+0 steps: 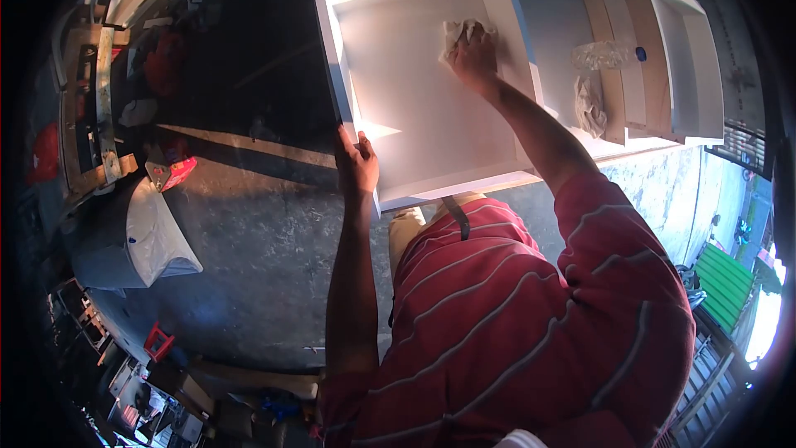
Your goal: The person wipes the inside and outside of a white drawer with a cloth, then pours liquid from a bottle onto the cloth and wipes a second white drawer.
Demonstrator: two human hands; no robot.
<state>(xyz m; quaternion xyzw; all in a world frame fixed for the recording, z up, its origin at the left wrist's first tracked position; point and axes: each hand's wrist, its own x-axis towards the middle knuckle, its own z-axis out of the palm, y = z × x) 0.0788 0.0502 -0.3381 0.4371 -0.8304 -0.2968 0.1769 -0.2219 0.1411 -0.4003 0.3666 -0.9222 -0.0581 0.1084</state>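
Note:
In front of me lies a white box-shaped drawer (414,83), its shallow inside facing up. My right hand (474,58) presses a crumpled pale cloth (456,33) against its inner floor, close to the right wall. At the drawer's left wall, my left hand (358,164) grips the edge, with fingers on the outer side and the thumb toward the inside. Right of the drawer, a clear plastic bottle (601,55) with a blue cap and a second crumpled cloth (589,106) rest on a white surface (551,33).
More drawer-like boxes (676,58) stand at the far right. On the dark concrete floor (257,257) to my left are a grey-white sheet-covered object (153,236), a red box (172,172) and a wooden frame (104,108). A red stool (157,342) stands at lower left.

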